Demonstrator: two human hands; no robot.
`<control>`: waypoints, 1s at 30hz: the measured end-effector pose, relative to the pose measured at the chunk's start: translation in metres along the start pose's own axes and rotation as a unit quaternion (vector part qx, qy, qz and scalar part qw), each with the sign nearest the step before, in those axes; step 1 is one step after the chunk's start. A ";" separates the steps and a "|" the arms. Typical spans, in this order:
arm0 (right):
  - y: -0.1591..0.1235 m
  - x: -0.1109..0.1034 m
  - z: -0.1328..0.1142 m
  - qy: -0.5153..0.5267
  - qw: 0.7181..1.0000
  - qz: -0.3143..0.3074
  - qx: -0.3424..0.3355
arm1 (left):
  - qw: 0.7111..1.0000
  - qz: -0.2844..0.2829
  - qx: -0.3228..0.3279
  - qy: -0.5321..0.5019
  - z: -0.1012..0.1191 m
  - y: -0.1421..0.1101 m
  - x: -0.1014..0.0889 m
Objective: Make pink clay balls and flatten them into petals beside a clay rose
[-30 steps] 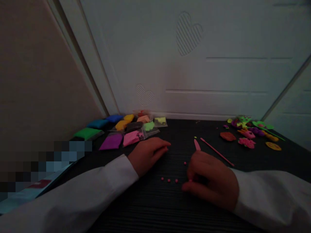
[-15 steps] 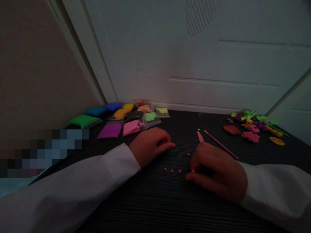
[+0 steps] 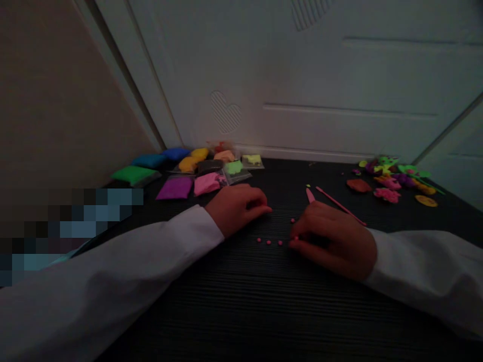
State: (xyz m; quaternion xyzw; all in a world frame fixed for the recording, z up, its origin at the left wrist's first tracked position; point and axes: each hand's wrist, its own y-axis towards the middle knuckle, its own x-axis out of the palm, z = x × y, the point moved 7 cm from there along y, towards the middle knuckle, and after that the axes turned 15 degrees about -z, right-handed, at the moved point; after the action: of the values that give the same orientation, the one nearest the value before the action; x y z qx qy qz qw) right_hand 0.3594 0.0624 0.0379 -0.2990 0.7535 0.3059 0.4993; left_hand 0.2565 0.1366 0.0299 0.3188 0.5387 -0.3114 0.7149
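Observation:
My right hand [image 3: 332, 239] pinches a small pink clay ball [image 3: 296, 239] between thumb and forefinger, low over the dark table [image 3: 241, 301]. Just left of those fingertips, three more pink balls [image 3: 268, 242] lie in a row. Another pink ball [image 3: 293, 220] sits a little farther back, close to my right knuckles. My left hand [image 3: 239, 208] rests on the table with fingers curled and the thumb against the forefinger; whether anything is between them is hidden. Behind my right hand lies a pink modelling knife [image 3: 310, 195], partly covered, beside a thin pink clay stick tool [image 3: 339, 205].
Several bags of coloured clay, among them a purple bag [image 3: 175, 187] and a green bag [image 3: 136, 175], lie at back left. Clay flowers and leaves [image 3: 387, 195] are heaped at back right, near a dark red clay piece [image 3: 358, 185]. A white panel [image 3: 264, 75] rises behind the table.
The view has tilted down slightly, so everything appears higher. My right hand has drawn slightly left toward the row, still pinching the ball. My left hand stays about where it was.

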 end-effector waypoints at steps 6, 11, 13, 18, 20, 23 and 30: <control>0.000 -0.001 -0.002 0.004 1.000 0.017 -0.026 | 1.000 0.013 0.007 0.004 0.000 -0.001 -0.001; -0.002 0.000 -0.003 -0.070 0.997 -0.002 -0.026 | 1.000 0.011 0.015 0.007 0.000 -0.001 0.000; -0.004 0.001 -0.003 -0.094 0.995 -0.010 -0.027 | 1.000 0.007 0.015 0.011 -0.001 -0.004 0.000; -0.004 0.006 0.006 -0.077 0.996 -0.036 -0.003 | 1.000 0.002 0.014 0.007 -0.005 -0.014 -0.001; -0.003 0.008 0.007 -0.067 0.997 -0.047 -0.004 | 1.000 0.002 0.026 0.001 -0.005 -0.016 -0.002; -0.002 0.010 0.009 -0.062 0.996 -0.058 0.003 | 0.999 -0.009 0.038 -0.004 -0.004 -0.016 0.000; -0.002 0.008 0.011 -0.039 0.998 -0.039 0.015 | 0.999 -0.007 0.031 -0.005 -0.005 -0.017 -0.001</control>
State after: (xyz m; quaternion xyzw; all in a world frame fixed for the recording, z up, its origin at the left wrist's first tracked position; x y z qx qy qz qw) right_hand 0.3652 0.0683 0.0269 -0.3083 0.7255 0.2869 0.5443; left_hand 0.2402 0.1309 0.0277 0.3356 0.5271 -0.3351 0.7052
